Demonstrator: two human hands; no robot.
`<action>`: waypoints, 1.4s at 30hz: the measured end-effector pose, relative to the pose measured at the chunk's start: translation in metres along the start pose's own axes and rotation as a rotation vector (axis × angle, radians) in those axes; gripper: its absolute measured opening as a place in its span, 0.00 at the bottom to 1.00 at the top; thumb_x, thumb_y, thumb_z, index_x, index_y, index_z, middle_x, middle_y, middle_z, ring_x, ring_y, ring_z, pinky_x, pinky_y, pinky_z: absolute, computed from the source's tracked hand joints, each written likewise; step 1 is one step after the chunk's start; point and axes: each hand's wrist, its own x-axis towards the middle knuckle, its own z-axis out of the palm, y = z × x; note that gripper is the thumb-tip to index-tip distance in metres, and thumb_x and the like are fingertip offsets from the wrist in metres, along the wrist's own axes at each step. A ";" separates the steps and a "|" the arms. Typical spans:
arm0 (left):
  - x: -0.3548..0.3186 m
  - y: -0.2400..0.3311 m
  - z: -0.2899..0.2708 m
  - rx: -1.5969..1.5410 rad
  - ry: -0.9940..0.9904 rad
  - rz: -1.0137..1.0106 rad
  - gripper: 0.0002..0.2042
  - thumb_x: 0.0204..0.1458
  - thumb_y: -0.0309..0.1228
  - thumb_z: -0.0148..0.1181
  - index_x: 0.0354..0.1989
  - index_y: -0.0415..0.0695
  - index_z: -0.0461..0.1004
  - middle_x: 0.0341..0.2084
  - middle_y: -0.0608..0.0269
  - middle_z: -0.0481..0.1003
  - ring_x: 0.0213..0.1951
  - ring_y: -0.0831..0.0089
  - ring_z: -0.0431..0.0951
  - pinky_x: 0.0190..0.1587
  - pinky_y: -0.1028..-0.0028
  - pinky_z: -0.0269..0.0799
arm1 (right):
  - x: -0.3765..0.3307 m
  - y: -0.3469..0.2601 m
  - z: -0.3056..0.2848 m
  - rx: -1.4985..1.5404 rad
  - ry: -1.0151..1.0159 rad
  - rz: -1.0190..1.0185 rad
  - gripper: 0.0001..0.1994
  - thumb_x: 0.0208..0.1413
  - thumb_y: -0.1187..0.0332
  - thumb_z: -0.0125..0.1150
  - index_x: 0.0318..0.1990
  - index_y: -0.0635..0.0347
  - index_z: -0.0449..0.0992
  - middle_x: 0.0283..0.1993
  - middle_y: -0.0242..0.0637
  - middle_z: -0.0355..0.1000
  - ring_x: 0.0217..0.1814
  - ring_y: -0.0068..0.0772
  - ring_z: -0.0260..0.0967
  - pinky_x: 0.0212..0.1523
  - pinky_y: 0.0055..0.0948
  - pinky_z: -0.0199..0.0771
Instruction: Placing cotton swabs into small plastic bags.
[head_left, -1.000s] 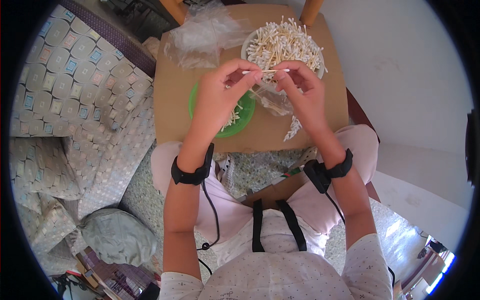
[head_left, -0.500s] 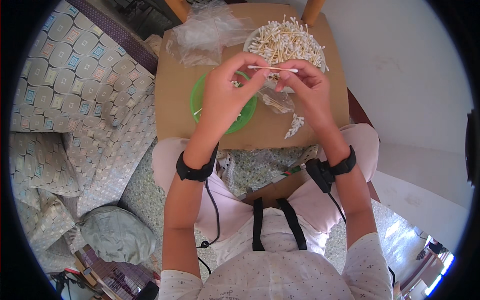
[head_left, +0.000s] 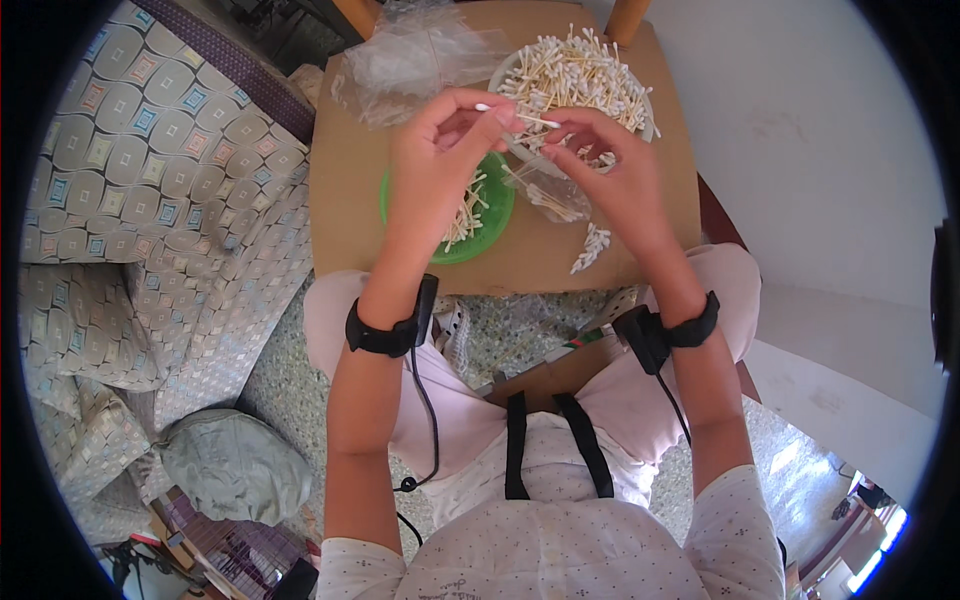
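Two hands are raised over the cardboard counter (head_left: 340, 215), meeting above its far middle. Left hand (head_left: 440, 140): grip pressed together, fingertips pinching a swab (head_left: 512, 115) near its left end; white tip pokes out to the left of the thumb. Right hand (head_left: 610, 165): grip also closed, pinching the same swab at its right end. Swab lies roughly level, spanning the gap between both grips, just near of the bowl's rim.

White bowl (head_left: 503, 78) sits far right on the counter, heaped with swabs. Green dish (head_left: 492, 215) lies under the left hand, holding a few swabs. Small clear bag (head_left: 548, 195) with swabs inside hangs or lies just below the right hand; whether the hand touches it, cannot tell. Small cluster of loose swabs (head_left: 590, 247) lies near right on the counter, apart from both hands. Crumpled clear plastic (head_left: 415, 55) sits far left, beside the bowl. Black bands on both wrists, with cables.
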 end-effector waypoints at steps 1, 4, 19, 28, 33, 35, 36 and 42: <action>0.001 -0.001 -0.003 0.130 0.058 0.021 0.09 0.56 0.28 0.57 0.40 0.36 0.74 0.31 0.59 0.78 0.35 0.78 0.77 0.40 0.80 0.71 | 0.002 0.002 -0.001 -0.190 -0.009 -0.078 0.15 0.46 0.70 0.67 0.44 0.56 0.77 0.38 0.34 0.74 0.37 0.26 0.71 0.40 0.26 0.71; 0.002 -0.001 -0.014 0.311 -0.079 -0.128 0.09 0.56 0.29 0.57 0.39 0.35 0.75 0.31 0.59 0.78 0.35 0.78 0.78 0.41 0.80 0.72 | 0.003 0.015 -0.008 -0.534 -0.027 -0.236 0.16 0.43 0.65 0.68 0.43 0.51 0.79 0.37 0.32 0.72 0.40 0.33 0.69 0.42 0.32 0.68; 0.001 -0.008 -0.014 0.339 -0.119 -0.170 0.10 0.55 0.29 0.57 0.39 0.35 0.75 0.31 0.61 0.78 0.36 0.78 0.78 0.42 0.79 0.72 | 0.002 0.015 -0.008 -0.460 -0.084 -0.108 0.07 0.49 0.67 0.62 0.34 0.58 0.78 0.31 0.35 0.76 0.30 0.32 0.73 0.35 0.28 0.71; 0.001 -0.005 -0.013 0.391 -0.051 -0.078 0.09 0.55 0.28 0.58 0.40 0.35 0.75 0.31 0.63 0.78 0.35 0.80 0.77 0.41 0.81 0.70 | 0.003 0.016 -0.007 -0.410 -0.074 -0.040 0.08 0.49 0.66 0.64 0.34 0.60 0.78 0.30 0.35 0.76 0.29 0.28 0.72 0.33 0.25 0.71; 0.000 0.002 -0.010 0.439 -0.011 -0.078 0.08 0.55 0.29 0.58 0.38 0.36 0.76 0.29 0.64 0.78 0.34 0.81 0.77 0.39 0.81 0.70 | 0.003 0.017 -0.008 -0.386 -0.066 -0.017 0.09 0.48 0.66 0.66 0.33 0.60 0.77 0.28 0.34 0.76 0.28 0.25 0.71 0.32 0.24 0.70; 0.000 0.004 -0.009 0.473 -0.021 -0.077 0.08 0.55 0.29 0.58 0.37 0.36 0.77 0.28 0.64 0.78 0.33 0.82 0.77 0.38 0.82 0.69 | 0.003 0.019 -0.007 -0.396 -0.063 -0.017 0.09 0.47 0.66 0.67 0.33 0.60 0.77 0.27 0.33 0.75 0.27 0.23 0.69 0.31 0.23 0.69; -0.001 0.004 -0.009 0.499 -0.044 -0.061 0.08 0.55 0.29 0.58 0.37 0.36 0.77 0.28 0.64 0.78 0.33 0.82 0.77 0.38 0.82 0.69 | 0.003 0.019 -0.007 -0.396 -0.063 -0.016 0.09 0.47 0.66 0.67 0.33 0.60 0.77 0.27 0.33 0.75 0.27 0.23 0.69 0.31 0.23 0.69; 0.001 0.000 -0.011 0.447 -0.010 -0.034 0.08 0.54 0.30 0.59 0.36 0.37 0.77 0.27 0.65 0.78 0.31 0.82 0.76 0.37 0.82 0.69 | 0.005 0.027 -0.007 -0.382 -0.062 -0.047 0.10 0.46 0.65 0.68 0.33 0.60 0.77 0.24 0.32 0.73 0.25 0.21 0.68 0.29 0.23 0.69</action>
